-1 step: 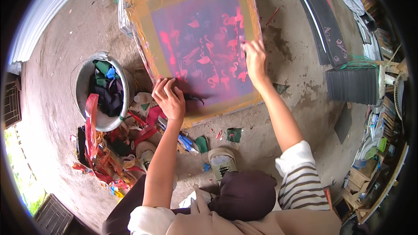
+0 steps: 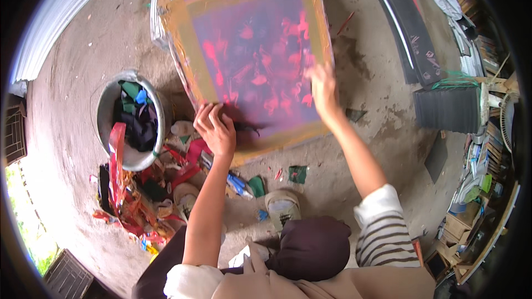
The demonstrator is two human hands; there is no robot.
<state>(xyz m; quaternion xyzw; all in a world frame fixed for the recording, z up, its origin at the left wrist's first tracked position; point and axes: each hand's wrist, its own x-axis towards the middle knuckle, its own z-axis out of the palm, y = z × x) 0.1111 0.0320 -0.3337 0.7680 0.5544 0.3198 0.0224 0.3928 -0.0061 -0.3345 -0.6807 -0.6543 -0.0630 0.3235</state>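
In front of me a screen-printing frame (image 2: 250, 1) with a purple mesh, bordered by brown tape, lies tilted on a stack of pale sheets. Pink bird shapes like flamingos show on the mesh. My left hand (image 2: 216, 130) is at its lower left corner, fingers bent over the edge. Beside that hand a dark patch (image 2: 246, 127) lies on the mesh; I cannot make out what it is. Over the mesh's right side is my right hand (image 2: 324, 91), closed and smeared by motion. Whatever is between its fingers is too blurred to name.
A metal bucket (image 2: 160, 133) with dark and green cloth pieces stands left. Red and coloured scraps (image 2: 138, 199) are heaped beside it. Green scraps (image 2: 297, 174) lie near my shoe (image 2: 282, 205). A tied stack of dark sheets (image 2: 448, 108) and crowded shelves are at right.
My right hand has moved slightly down along the mesh's right side and is more blurred. The left hand stays on the frame's corner.
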